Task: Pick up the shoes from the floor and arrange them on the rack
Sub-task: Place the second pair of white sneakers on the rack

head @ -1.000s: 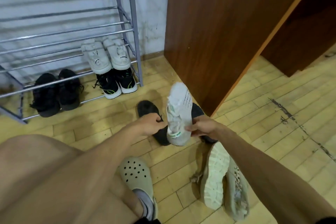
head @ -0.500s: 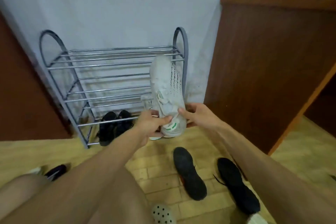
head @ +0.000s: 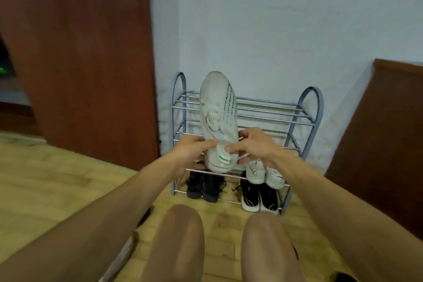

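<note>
White wall behind the rack (head: pixel 306 107); both hands, left hand (head: pixel 190 151) and right hand (head: pixel 256 146), have fingers pinching a white shoe (head: pixel 218 119), toe at 12 o'clock.

Seven shoes (head: pixel 219 121) show, one rack (head: pixel 270 107), two hands (head: pixel 190 151).

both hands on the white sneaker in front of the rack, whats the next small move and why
Probably carry the white sneaker forward and set it on an open shelf of the rack. The left hand and right hand grip its heel, toe toward the rack, and the upper shelves look bare.
</note>
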`<action>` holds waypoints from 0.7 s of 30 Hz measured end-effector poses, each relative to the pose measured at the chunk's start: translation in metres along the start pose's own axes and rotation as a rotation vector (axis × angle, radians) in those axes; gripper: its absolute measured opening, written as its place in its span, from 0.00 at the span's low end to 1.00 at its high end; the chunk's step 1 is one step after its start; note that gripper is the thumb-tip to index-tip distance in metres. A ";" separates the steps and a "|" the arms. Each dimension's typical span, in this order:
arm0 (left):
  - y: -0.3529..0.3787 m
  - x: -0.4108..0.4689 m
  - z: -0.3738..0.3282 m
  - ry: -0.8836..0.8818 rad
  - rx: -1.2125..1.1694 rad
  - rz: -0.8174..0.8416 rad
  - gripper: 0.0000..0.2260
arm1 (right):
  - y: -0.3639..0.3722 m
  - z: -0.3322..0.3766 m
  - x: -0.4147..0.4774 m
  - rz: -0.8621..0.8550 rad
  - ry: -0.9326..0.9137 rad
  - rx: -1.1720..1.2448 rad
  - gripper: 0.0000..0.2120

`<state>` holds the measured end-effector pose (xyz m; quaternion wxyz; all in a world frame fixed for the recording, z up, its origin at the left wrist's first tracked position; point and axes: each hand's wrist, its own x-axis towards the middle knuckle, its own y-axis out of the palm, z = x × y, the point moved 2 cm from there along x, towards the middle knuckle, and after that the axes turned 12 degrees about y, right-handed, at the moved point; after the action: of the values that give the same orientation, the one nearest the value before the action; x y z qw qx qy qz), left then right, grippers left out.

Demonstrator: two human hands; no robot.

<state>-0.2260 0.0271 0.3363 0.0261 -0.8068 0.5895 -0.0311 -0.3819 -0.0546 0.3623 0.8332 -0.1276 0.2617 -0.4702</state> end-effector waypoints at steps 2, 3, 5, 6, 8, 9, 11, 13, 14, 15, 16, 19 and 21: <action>-0.025 -0.006 0.007 0.004 -0.004 -0.070 0.19 | 0.028 0.012 0.006 0.039 -0.006 -0.028 0.22; -0.038 -0.009 0.012 0.001 0.001 -0.112 0.19 | 0.043 0.016 0.011 0.049 -0.014 -0.050 0.23; -0.064 -0.014 0.030 -0.010 0.025 -0.202 0.14 | 0.075 0.025 0.021 0.064 -0.034 -0.107 0.25; -0.076 -0.017 0.040 -0.018 0.032 -0.250 0.11 | 0.092 0.028 0.027 0.079 -0.042 -0.136 0.26; -0.099 -0.023 0.061 -0.039 0.045 -0.335 0.10 | 0.127 0.032 0.037 0.113 -0.057 -0.212 0.25; -0.109 -0.026 0.071 -0.049 0.047 -0.367 0.10 | 0.143 0.033 0.041 0.124 -0.060 -0.248 0.24; -0.127 -0.030 0.093 -0.070 0.049 -0.404 0.10 | 0.172 0.032 0.052 0.156 -0.025 -0.271 0.21; -0.145 -0.031 0.117 -0.101 0.059 -0.413 0.14 | 0.200 0.024 0.069 0.192 0.043 -0.266 0.21; -0.153 -0.032 0.129 -0.114 0.064 -0.409 0.16 | 0.214 0.019 0.079 0.204 0.079 -0.269 0.21; -0.161 -0.032 0.141 -0.127 0.062 -0.400 0.16 | 0.228 0.013 0.089 0.210 0.113 -0.274 0.21; -0.169 -0.032 0.153 -0.148 0.050 -0.382 0.16 | 0.241 0.008 0.096 0.216 0.139 -0.273 0.21; -0.192 -0.036 0.189 -0.233 -0.061 -0.309 0.16 | 0.279 -0.012 0.118 0.263 0.222 -0.193 0.22; -0.209 -0.039 0.216 -0.293 -0.131 -0.273 0.15 | 0.301 -0.027 0.131 0.315 0.289 -0.148 0.21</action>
<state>-0.0223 0.1287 0.1364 0.0547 -0.8750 0.4654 0.1214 -0.1262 -0.0063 0.1602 0.8384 -0.0770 0.4289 -0.3273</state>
